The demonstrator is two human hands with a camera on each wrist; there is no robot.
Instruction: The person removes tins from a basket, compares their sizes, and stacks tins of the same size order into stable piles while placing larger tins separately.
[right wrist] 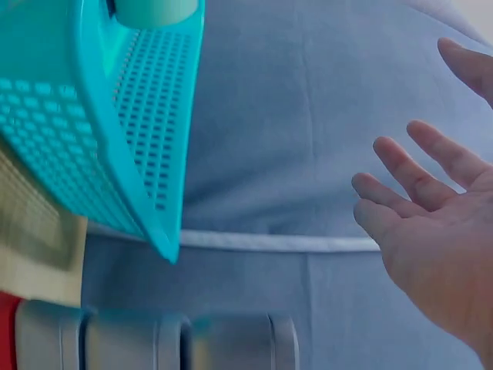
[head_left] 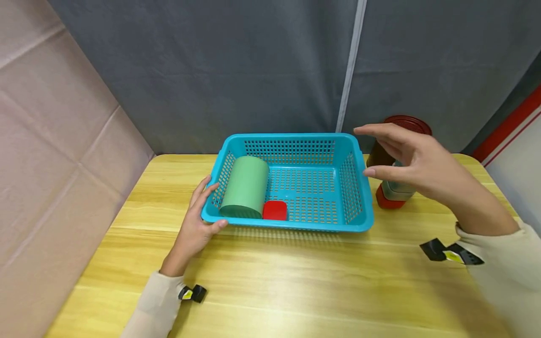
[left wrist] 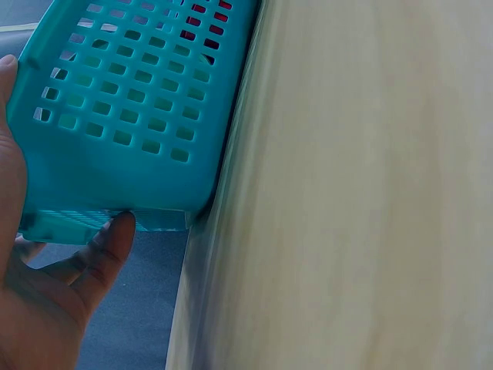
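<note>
A blue perforated plastic basket (head_left: 291,225) stands on the table near its back edge. Inside it, at the left end, a light green cylinder (head_left: 246,185) lies on its side, with a small red square-faced thing (head_left: 275,210) beside it at the front wall. My left hand (head_left: 196,227) holds the basket's front left corner, thumb on the front rim and fingers along the left end. In the left wrist view its fingertips bend against the basket's end wall (left wrist: 115,181). Raised off the basket's right end, my right hand (head_left: 416,162) is spread and holds nothing.
Behind and below my right hand stand a dark brown canister with a red lid (head_left: 407,123) and a grey container with a red base (head_left: 390,199). A grey curtain (head_left: 236,70) hangs behind the wooden table (head_left: 287,291); a pale wall (head_left: 55,141) rises at left.
</note>
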